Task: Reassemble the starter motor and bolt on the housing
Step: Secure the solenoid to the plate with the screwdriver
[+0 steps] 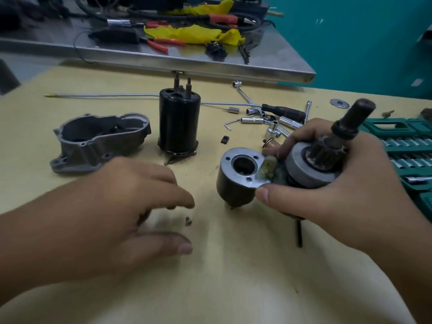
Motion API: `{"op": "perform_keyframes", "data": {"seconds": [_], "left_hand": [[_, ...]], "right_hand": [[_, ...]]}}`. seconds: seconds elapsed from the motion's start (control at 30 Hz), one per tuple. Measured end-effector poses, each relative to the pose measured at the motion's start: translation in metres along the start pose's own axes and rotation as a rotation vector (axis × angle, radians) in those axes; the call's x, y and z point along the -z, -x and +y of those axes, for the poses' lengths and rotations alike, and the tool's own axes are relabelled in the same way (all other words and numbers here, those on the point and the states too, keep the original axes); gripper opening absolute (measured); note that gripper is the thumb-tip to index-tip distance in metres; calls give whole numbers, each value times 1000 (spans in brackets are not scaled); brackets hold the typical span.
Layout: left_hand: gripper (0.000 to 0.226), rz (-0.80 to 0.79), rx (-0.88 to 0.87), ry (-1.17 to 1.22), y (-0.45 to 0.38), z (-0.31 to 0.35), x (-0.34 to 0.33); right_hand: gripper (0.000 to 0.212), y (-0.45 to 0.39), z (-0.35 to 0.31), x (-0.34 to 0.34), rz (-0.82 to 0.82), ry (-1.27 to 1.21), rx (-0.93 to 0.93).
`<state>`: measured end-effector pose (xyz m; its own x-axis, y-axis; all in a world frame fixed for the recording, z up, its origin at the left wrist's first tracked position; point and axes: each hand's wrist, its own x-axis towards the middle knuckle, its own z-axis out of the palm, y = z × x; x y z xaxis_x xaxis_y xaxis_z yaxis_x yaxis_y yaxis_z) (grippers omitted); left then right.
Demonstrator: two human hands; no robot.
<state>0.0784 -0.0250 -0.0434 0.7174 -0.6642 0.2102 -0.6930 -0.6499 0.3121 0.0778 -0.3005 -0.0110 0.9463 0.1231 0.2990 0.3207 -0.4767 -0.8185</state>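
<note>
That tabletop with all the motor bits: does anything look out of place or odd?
Mostly a normal teardown. One tiny dark screw lies loose on the tan table, under the left hand, easy to lose. Chrome sockets lie scattered outside the green socket case.

We find the housing (98,141) at far left, motor body (178,123) upright to its right, solenoid (240,177) nearer us right of centre, loose sockets (268,118) behind it, socket case (406,155) at far right.
</note>
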Motion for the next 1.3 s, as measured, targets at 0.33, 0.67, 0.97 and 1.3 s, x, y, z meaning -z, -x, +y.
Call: {"op": "perform_keyframes", "data": {"seconds": [0.33, 0.67, 0.97, 1.3], "left_hand": [[5, 57, 61, -49, 4, 14, -30], [5, 354, 178, 556, -63, 43, -16], [9, 246, 202, 564, -64, 37, -13], [22, 362, 385, 846, -70, 39, -15]], "right_hand": [[42, 0, 1, -2, -7, -38, 17], [40, 2, -4, -3, -13, -3, -1], [39, 1, -4, -3, -20, 21, -14], [39, 2, -7, -6, -29, 34, 17]]}}
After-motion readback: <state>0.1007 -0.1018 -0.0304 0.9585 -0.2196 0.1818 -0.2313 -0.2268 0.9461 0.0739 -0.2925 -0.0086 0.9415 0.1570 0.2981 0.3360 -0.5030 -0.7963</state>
